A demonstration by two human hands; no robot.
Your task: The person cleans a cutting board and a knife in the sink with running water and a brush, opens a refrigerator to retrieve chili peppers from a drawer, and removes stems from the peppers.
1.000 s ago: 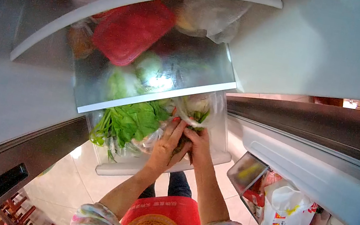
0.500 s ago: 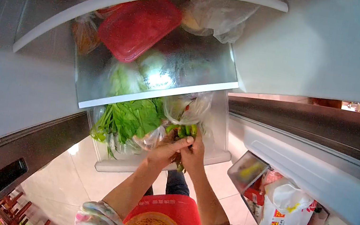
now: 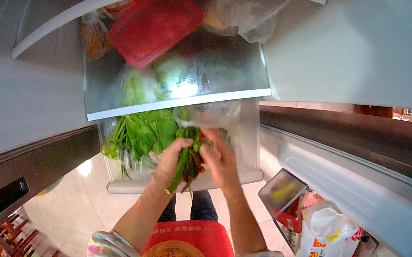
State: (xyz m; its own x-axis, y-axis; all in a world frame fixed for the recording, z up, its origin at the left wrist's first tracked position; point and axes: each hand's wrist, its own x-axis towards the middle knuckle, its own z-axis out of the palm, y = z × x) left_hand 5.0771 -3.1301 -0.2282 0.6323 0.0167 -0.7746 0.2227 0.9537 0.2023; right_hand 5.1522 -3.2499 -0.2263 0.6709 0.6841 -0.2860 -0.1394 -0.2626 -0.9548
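Over the pulled-out fridge drawer (image 3: 124,188), my left hand (image 3: 170,158) grips a bunch of green stalks (image 3: 188,159), with its thumb across them. The stalks have darker, reddish-brown ends that hang down. My right hand (image 3: 220,161) is at the right side of the bunch, slightly blurred, with its fingers curled against the stalks. Leafy greens (image 3: 147,132) lie in the drawer left of my hands. A clear plastic bag (image 3: 214,114) sits just behind the bunch, partly under the glass shelf.
Above the drawer is a glass shelf (image 3: 184,96) bearing a red container (image 3: 156,29) and plastic bags. The open fridge door (image 3: 351,179) at the right holds a white bag (image 3: 325,248). Dark wooden furniture (image 3: 26,240) stands at the lower left.
My hands have moved apart and to the left with the green stalks, which now show between them. Earlier they were close together around the stalks, near the clear bag.
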